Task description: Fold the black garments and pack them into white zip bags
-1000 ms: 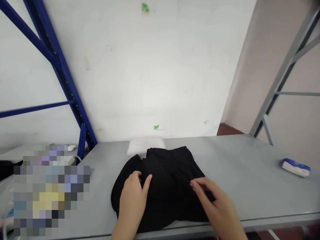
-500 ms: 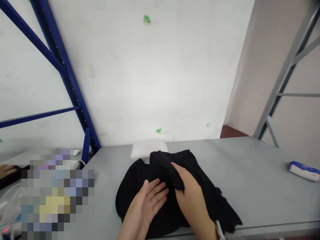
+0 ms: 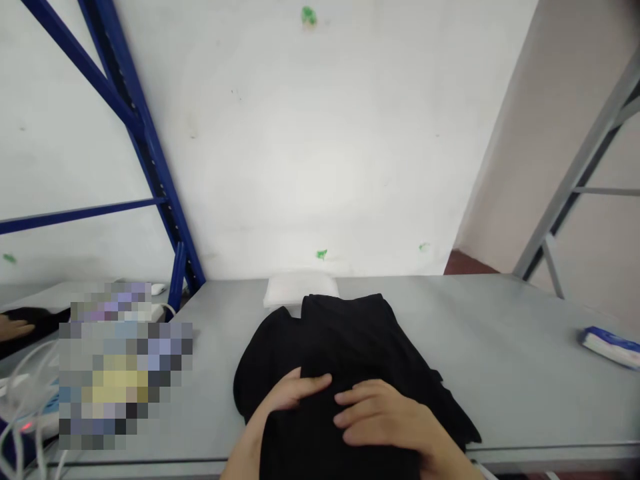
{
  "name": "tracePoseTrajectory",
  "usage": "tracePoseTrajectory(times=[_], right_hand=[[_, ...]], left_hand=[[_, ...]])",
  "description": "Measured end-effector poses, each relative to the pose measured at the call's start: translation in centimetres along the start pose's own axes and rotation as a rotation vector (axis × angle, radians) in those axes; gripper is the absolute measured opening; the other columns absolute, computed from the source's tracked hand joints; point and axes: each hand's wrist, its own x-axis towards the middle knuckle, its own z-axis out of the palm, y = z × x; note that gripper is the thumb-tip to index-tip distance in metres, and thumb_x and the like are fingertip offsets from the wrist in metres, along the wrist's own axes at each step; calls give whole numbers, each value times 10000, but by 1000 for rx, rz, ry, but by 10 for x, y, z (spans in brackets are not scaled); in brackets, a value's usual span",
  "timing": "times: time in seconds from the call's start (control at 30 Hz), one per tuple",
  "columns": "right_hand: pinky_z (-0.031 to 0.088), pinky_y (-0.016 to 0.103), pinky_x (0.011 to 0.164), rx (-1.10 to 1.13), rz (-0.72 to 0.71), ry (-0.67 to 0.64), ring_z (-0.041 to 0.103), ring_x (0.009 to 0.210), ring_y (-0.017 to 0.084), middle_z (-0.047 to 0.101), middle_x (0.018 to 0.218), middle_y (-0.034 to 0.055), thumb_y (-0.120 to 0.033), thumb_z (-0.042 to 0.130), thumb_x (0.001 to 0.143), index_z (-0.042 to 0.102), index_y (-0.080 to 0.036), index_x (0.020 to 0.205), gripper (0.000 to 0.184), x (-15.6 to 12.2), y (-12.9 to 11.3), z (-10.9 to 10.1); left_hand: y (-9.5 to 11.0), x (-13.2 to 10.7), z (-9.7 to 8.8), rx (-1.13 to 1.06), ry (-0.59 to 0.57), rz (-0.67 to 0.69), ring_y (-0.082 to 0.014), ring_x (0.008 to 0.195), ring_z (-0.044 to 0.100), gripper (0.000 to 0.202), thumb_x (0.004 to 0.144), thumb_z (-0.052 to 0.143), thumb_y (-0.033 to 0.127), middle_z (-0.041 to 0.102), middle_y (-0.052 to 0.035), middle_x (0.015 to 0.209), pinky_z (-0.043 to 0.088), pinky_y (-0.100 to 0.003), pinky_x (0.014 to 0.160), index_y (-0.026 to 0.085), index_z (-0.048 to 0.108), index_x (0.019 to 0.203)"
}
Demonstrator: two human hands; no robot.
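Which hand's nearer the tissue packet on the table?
Right. The right hand rests on the black garment, with the tissue packet off to its right. The left hand lies on the garment too, farther from the packet.

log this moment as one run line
left hand: flat on black cloth garment | right hand: flat on same garment | nearby: white soft pad behind garment, on grey table

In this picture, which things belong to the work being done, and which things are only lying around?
Belong to the work:
black garment
left hand
right hand

Only lying around:
white packet
pack of tissues
white cables
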Motion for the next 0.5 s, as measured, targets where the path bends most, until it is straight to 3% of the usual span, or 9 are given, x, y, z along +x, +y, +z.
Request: tracePoseTrajectory(times=[0.1, 0.17, 0.23, 0.3, 0.37, 0.4, 0.47, 0.5], right_hand=[[530, 282, 817, 18, 325, 384, 665, 931, 213, 722, 983, 27, -295, 623, 799, 680, -276, 984, 194, 0, 3, 7], [544, 254, 741, 1, 545, 552, 671, 850, 208, 718, 914, 28, -355, 646, 776, 680, -246, 925, 188, 4, 7, 10], [544, 256, 723, 21, 646, 577, 663, 823, 208, 707, 874, 25, -411, 637, 772, 671, -230, 911, 231, 10, 11, 12], [547, 271, 726, 42, 690, 553, 657, 833, 215, 701, 870, 30, -429, 619, 777, 663, -218, 908, 254, 17, 14, 13], [544, 307, 773, 30, 704, 528, 650, 879, 227, 698, 905, 42, -409, 600, 787, 660, -210, 933, 254, 20, 15, 13], [531, 332, 827, 8, 688, 506, 639, 933, 235, 691, 964, 50, -373, 605, 783, 655, -211, 975, 256, 21, 15, 12], [446, 393, 978, -52, 618, 438, 567, 1107, 253, 628, 1167, 65, -278, 663, 720, 602, -225, 1144, 431, 22, 13, 8], [386, 416, 1038, -64, 587, 379, 508, 1191, 258, 565, 1275, 67, -240, 701, 675, 536, -240, 1247, 596, 23, 10, 4]], left_hand=[[-9, 2, 4, -254, -140, -156, -295, 935, 677, 190, 723, 699, 314, 744, -88, 894, 511, -467, 866, 168, 728, 841], [-14, 2, 4, -398, -218, -170, -294, 980, 663, 224, 764, 668, 297, 731, -90, 991, 479, -514, 908, 169, 711, 943], [-15, 2, 3, -517, -335, -181, -321, 1034, 637, 375, 792, 629, 434, 696, -123, 1100, 426, -563, 950, 160, 682, 1043], [-16, 0, 2, -475, -364, -129, -354, 1061, 616, 642, 678, 666, 611, 661, -152, 1167, 407, -569, 964, 159, 639, 1134], [-15, -1, 5, -263, -226, -48, -357, 1020, 633, 788, 527, 782, 588, 684, -149, 1120, 439, -529, 943, 165, 609, 1169], [-14, -1, 7, -120, -116, 1, -345, 996, 644, 753, 511, 818, 525, 703, -133, 1080, 459, -496, 928, 168, 618, 1143], [-10, -2, 13, 150, 48, 72, -312, 969, 655, 543, 600, 795, 434, 726, -96, 1010, 482, -432, 903, 172, 654, 1055], [-7, -3, 17, 253, 62, 101, -298, 972, 653, 429, 661, 754, 410, 729, -81, 999, 486, -403, 895, 173, 671, 1008]])
